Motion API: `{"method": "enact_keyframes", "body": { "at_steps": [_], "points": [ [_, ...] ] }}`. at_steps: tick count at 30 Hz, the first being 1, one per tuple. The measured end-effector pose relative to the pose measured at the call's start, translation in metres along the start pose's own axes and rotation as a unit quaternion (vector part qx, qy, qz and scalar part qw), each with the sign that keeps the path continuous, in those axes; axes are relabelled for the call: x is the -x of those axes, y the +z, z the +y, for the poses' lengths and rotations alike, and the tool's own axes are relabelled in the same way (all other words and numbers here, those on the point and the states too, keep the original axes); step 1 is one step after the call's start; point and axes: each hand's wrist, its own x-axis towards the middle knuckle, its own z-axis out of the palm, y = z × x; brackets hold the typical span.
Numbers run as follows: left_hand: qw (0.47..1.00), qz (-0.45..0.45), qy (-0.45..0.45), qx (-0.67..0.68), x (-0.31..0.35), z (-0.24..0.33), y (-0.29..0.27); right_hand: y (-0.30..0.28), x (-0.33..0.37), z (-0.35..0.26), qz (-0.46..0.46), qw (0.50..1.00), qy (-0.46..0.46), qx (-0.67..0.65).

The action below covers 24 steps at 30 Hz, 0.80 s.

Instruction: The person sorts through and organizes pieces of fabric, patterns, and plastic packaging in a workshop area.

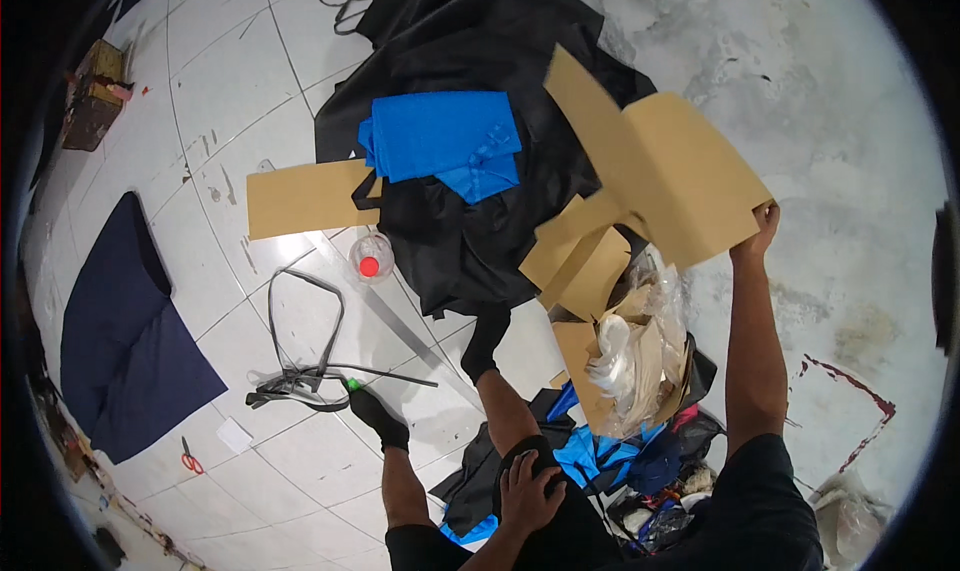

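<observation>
My right hand [764,233] is closed on the edge of a folded piece of brown cardboard [690,171], held up at the right with its flaps spread at angles. Below it stands a cardboard box [578,356] stuffed with clear plastic wrapping [655,336] and paper; more brown flaps rise at its far side. My left hand [530,491] lies on my bent knee, fingers spread, holding nothing. A large black cloth [450,241] covers the floor ahead, with a folded blue cloth [445,136] on top.
Left of the cloth lie a flat cardboard strip [300,199], a clear container with a red cap [369,265], a metal ruler [400,316] and black straps [310,379]. Further left are dark blue fabric [140,341] and red-handled scissors [192,461]. Mixed cloth scraps [655,471] pile beside my leg.
</observation>
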Motion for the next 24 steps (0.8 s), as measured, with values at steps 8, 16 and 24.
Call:
{"method": "enact_keyframes", "body": {
  "at_steps": [8, 16, 24],
  "points": [
    [0.999, -0.016, -0.02, -0.044, -0.004, 0.002, 0.002, 0.028, 0.02, 0.01, 0.213, 0.935, 0.128, -0.252],
    [0.997, -0.038, 0.004, -0.073, -0.033, 0.039, 0.011, -0.013, 0.106, 0.201, -0.207, 0.9, 0.216, 0.315],
    [0.989, -0.065, -0.011, -0.133, -0.057, 0.061, 0.005, 0.04, 0.278, 0.142, -0.477, 0.754, 0.12, 0.436]
  ]
}}
